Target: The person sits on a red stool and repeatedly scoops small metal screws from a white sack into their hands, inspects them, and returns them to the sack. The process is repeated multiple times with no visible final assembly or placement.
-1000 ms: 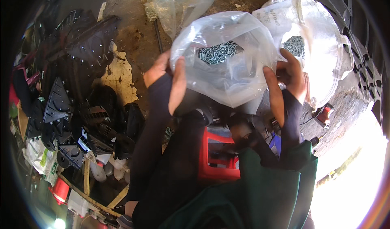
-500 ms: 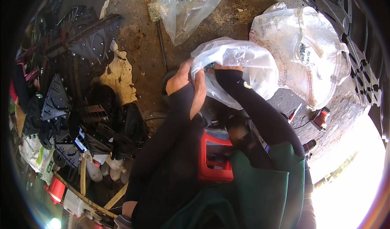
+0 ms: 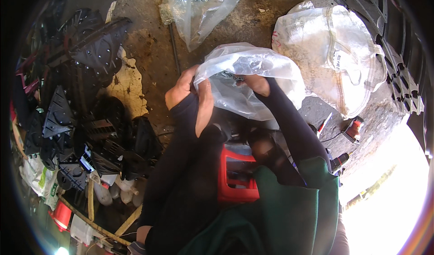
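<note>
A clear plastic bag [image 3: 280,90] is in front of the person, over the middle of the floor [image 3: 144,38], with its mouth wide open. I cannot tell what it rests on. The left hand [image 3: 192,90] is partly closed and pinches the near left part of the bag's rim, with the thumb on the near side. The right hand [image 3: 257,84] is inside the bag's mouth. Its fingers are bent and point left, just beside some small gray metal pieces [image 3: 227,75] in the bag. I cannot tell if this hand has hold of any of them.

Toward the far edge of the floor that we can see, a second clear bag [image 3: 199,22] lies with shiny bits in it. A dark rod [image 3: 175,49] lies just this side of it. To the right of the open bag, a big white sack [image 3: 307,38] sits near dark metal parts [image 3: 409,92] at the floor's right edge. A red and black tool [image 3: 355,129] lies on the floor, nearer the person than the sack.

Toward the floor's left edge, black plastic parts [image 3: 58,115] are in a messy heap. A red stool [image 3: 224,178] stands close to the person, beside a green cloth [image 3: 289,205].
</note>
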The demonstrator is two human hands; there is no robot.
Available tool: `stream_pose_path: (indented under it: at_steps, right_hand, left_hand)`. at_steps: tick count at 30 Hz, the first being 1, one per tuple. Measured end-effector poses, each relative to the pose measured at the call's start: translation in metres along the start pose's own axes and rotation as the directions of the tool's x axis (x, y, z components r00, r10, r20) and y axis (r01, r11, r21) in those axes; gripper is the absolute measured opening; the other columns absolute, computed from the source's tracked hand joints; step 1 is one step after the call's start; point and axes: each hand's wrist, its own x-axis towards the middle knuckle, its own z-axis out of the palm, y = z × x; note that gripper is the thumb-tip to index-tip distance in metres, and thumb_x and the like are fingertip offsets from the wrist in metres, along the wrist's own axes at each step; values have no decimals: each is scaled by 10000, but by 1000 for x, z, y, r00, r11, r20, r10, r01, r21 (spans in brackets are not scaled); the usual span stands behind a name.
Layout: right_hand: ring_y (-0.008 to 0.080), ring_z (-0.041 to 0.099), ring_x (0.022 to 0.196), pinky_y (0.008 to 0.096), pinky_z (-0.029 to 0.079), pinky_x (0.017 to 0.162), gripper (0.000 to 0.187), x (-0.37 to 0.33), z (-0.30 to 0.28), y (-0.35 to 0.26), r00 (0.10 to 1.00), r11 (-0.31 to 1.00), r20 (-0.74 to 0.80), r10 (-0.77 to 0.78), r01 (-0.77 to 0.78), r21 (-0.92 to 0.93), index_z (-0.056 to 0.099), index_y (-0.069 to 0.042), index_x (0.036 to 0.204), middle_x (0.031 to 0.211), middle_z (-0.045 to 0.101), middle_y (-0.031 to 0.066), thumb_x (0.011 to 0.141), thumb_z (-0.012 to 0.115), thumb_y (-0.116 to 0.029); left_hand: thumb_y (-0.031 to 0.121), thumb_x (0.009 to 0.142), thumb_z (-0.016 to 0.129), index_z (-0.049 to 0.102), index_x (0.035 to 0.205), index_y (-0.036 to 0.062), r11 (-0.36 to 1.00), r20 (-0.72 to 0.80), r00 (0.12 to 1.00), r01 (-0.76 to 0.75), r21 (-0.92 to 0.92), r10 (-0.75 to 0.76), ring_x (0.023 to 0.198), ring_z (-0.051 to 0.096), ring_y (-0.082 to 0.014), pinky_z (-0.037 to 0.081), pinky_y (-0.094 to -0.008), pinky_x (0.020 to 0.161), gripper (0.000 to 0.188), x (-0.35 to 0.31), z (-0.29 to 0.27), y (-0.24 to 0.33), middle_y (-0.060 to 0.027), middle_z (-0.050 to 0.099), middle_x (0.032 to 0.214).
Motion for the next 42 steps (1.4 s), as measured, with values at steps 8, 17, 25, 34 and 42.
stream_pose_path:
  at_steps: [8,17,25,34,42]
  right_hand:
    - [312,673,966,412,572,780,408,-49,6,-54,984,750,129,122,-177,638,540,-32,1303,1202,636,169,1044,445,-332]
    - [291,647,1040,406,505,940,386,-95,9,-75,986,790,-81,144,-65,610,529,98,1262,1181,639,208,1034,402,-187]
    - [279,625,1109,438,476,990,478,-133,14,-88,989,741,-147,12,90,666,520,125,1292,1211,628,206,1069,389,-278]
    - [257,558,1219,389,418,1054,620,-167,31,-125,995,963,-58,-82,94,254,532,61,1353,1300,588,202,1033,471,-467]
    - [304,584,1183,422,428,1038,651,-168,26,-128,947,947,-78,-310,315,60,665,79,1085,1313,580,239,1058,353,-492]
  left_hand:
    - [105,799,702,710,1055,43,996,35,995,93,18,-93,744,697,-255,533,-332,682,264,9,-16,10,-153,713,900]
    - [-14,863,596,554,1280,-30,772,335,701,-515,-371,629,1174,580,-386,449,-436,1016,420,-27,-4,57,-224,586,1268]
    - [177,1000,518,418,1447,-18,522,691,682,690,-501,-238,1243,500,-219,364,-359,1066,498,-25,15,51,-128,543,1312]
    - [315,1015,459,550,1273,-5,-25,895,405,909,-416,-187,1124,586,-208,454,-394,950,421,-16,17,41,-116,625,1209]
    - [248,1021,455,593,1204,-52,21,846,422,898,-440,-326,1074,641,-265,515,-427,937,378,-14,19,43,-152,653,1165]
